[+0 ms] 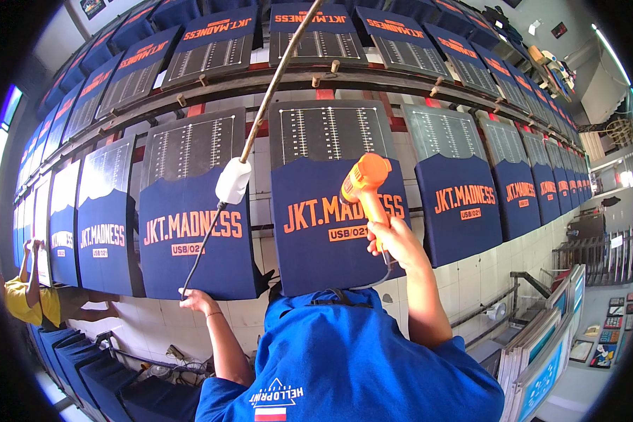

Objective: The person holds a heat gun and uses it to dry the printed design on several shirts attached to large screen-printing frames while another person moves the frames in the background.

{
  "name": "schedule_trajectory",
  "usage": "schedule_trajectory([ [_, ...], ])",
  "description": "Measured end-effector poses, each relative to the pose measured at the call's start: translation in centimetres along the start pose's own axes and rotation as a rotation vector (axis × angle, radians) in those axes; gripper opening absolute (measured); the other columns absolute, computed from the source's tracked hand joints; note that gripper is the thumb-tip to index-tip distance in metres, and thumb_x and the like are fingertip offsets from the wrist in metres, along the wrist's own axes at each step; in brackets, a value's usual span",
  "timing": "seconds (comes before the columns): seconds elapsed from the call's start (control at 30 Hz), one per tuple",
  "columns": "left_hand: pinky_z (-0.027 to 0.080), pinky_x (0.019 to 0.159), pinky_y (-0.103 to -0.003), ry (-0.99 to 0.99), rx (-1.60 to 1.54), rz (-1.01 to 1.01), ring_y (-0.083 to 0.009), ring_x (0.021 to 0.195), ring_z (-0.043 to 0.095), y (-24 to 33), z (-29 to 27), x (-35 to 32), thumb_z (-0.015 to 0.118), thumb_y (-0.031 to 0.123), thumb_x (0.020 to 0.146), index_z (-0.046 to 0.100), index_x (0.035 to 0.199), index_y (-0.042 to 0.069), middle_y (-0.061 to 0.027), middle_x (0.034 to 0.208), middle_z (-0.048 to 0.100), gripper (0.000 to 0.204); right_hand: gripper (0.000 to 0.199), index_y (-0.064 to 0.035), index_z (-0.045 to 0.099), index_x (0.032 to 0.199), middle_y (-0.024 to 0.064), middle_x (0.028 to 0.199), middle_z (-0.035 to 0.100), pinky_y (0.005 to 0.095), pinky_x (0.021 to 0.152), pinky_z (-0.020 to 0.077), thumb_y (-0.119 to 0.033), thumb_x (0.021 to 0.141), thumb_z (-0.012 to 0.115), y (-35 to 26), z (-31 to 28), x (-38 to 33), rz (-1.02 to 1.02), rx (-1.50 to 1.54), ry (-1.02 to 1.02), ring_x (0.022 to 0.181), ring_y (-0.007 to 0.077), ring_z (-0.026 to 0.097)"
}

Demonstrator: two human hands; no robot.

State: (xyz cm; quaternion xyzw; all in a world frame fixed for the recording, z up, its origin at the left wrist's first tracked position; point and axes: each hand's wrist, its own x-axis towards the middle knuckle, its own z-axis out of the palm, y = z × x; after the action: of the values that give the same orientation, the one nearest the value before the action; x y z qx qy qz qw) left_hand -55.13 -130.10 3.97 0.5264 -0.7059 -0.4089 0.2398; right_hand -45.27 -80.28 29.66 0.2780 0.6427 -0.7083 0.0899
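My right hand (pixel 399 246) is wrapped round the handle of an orange heat gun (pixel 370 171). The gun is over a navy T-shirt (pixel 316 264) with orange printing, stretched on a dark board (pixel 334 133) in front of me. The gun partly covers the print. Lower left, my left hand (pixel 200 301) pinches a black cable (pixel 195 264). That cable runs up to a white power socket block (pixel 233 181), which hangs at the end of a long metal rod (pixel 269 98). A grey cord (pixel 376 283) trails below the heat gun's handle.
Similar printed navy shirts (pixel 464 218) on boards stand in long rows left, right and behind a wooden rail (pixel 260 83). At far left a person in a yellow top (pixel 22 301) works. Framed screens (pixel 541 359) lean at lower right; navy-covered boards (pixel 155 401) lie lower left.
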Motion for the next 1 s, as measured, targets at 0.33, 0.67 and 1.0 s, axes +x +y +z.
schedule_trajectory([
  [0.33,0.047,0.084,-0.055,-0.003,0.049,-0.026,-0.0486,0.100,0.057,0.3,0.0,-0.3,0.043,0.050,0.096,0.035,0.120,-0.006,-0.0369,0.114,0.051,0.062,0.026,0.0010,0.052,0.100,0.0059,0.078,0.058,0.0265,0.051,0.0505,-0.024,0.093,0.058,-1.0,0.4,-1.3,0.067,-0.038,-0.020,0.060,0.0137,0.062],
  [0.67,0.047,0.082,-0.056,0.005,0.033,0.000,-0.0503,0.098,0.057,1.2,-0.5,-1.0,0.044,0.050,0.096,0.037,0.117,-0.008,-0.0376,0.109,0.053,0.063,0.029,0.0025,0.051,0.104,0.0064,0.080,0.057,0.0256,0.053,0.0510,-0.023,0.093,0.059,-1.0,1.2,-3.4,0.130,-0.065,-0.123,0.061,0.0131,0.062],
  [1.0,0.049,0.083,-0.055,0.004,0.065,-0.028,-0.0497,0.099,0.058,0.8,-0.3,-0.4,0.044,0.051,0.095,0.037,0.119,-0.007,-0.0383,0.110,0.054,0.063,0.024,0.0009,0.053,0.094,0.0045,0.075,0.057,0.0259,0.052,0.0506,-0.023,0.093,0.059,-1.6,2.2,0.8,-0.022,-0.047,-0.031,0.059,0.0132,0.061],
])
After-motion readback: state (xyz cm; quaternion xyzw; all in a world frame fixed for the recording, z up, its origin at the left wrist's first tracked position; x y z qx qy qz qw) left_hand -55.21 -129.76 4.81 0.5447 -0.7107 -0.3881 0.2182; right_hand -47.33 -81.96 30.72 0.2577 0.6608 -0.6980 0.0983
